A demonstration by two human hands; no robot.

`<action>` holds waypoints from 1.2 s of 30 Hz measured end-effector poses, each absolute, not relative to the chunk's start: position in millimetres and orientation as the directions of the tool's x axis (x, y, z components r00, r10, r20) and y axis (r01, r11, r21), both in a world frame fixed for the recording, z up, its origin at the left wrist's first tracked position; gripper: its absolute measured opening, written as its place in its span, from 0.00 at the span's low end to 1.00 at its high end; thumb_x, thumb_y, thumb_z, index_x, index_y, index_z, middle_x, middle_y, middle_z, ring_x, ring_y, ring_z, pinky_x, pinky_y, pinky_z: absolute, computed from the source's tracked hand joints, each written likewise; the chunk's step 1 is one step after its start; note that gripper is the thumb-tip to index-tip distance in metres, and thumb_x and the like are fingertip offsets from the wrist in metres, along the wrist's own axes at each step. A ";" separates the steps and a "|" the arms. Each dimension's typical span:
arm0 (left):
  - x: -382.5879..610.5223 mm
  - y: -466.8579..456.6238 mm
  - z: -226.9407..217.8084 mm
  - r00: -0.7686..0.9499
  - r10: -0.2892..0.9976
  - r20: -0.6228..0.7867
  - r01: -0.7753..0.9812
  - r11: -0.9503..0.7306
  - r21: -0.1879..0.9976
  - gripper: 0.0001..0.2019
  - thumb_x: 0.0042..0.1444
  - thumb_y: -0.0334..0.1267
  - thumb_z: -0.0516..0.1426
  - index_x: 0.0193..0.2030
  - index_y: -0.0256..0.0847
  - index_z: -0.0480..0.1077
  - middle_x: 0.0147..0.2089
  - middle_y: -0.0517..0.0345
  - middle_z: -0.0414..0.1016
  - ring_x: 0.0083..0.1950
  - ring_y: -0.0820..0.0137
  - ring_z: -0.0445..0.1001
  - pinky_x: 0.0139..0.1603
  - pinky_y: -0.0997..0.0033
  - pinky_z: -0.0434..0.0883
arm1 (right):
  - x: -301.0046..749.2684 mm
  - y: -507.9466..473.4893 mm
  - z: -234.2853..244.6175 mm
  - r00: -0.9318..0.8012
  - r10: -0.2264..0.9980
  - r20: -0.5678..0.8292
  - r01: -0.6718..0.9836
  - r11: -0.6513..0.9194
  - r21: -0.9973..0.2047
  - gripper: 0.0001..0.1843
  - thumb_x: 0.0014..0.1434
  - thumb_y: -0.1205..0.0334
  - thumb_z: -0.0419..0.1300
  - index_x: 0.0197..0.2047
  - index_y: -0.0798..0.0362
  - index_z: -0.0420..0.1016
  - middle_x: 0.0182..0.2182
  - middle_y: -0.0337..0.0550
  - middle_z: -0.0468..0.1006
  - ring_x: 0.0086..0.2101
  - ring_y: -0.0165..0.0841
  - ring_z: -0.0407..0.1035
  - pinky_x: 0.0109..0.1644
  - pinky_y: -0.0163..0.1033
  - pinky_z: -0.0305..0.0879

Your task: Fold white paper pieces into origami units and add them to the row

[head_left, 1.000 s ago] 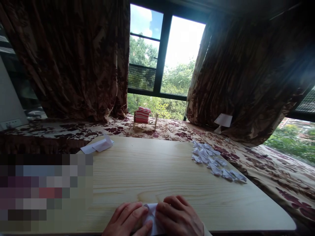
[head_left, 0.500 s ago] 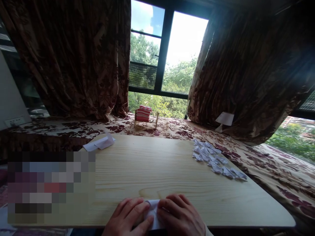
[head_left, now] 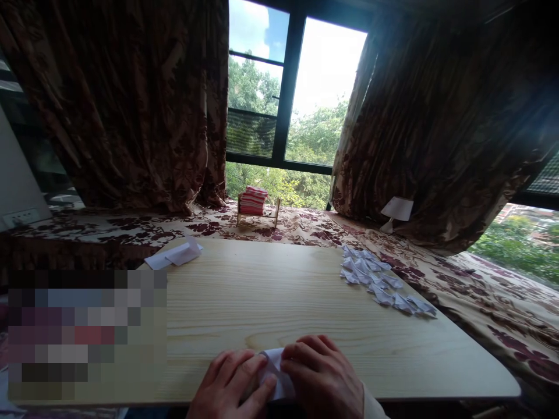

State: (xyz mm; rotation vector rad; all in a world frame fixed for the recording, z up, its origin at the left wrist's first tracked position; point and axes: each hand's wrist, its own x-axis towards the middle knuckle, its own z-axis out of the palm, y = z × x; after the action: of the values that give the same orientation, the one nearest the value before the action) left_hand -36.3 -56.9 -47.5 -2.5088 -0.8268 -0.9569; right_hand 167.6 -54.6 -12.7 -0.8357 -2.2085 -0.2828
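At the near edge of a pale wooden table (head_left: 279, 291), both my hands press on a small piece of white paper (head_left: 276, 369). My left hand (head_left: 231, 384) lies on its left side with fingers curled over it and the thumb against its lower edge. On the paper's right side rests my right hand (head_left: 321, 375), fingers bent and pressed down. Only a narrow strip of the paper shows between the hands.
Several small folded white paper pieces (head_left: 384, 279) lie along the table's right edge. Folded white sheets (head_left: 174, 255) sit at the far left corner. Beyond, on a floral cloth, stand a little wooden frame with striped fabric (head_left: 255, 206) and a small white lamp (head_left: 395, 210).
My hands stay on the paper and have shifted slightly up and right in the picture; the view has moved a little.
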 end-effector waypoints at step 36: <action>-26.9 -61.5 -17.6 0.442 0.572 0.691 0.696 -0.705 0.138 0.15 0.55 0.32 0.49 0.49 0.41 0.68 0.48 0.50 0.69 0.51 0.60 0.64 0.53 0.56 0.62 | 157.6 -71.6 -19.8 -0.554 0.456 0.697 0.728 0.671 0.139 0.23 0.65 0.70 0.38 0.30 0.58 0.72 0.23 0.43 0.71 0.25 0.32 0.62 0.31 0.38 0.56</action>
State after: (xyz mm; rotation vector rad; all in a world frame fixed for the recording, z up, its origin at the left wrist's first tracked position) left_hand -26.9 -61.5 -17.6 -2.5220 -1.1196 -1.1106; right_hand 157.6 -71.6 -19.8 -0.9083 -2.2473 -0.5554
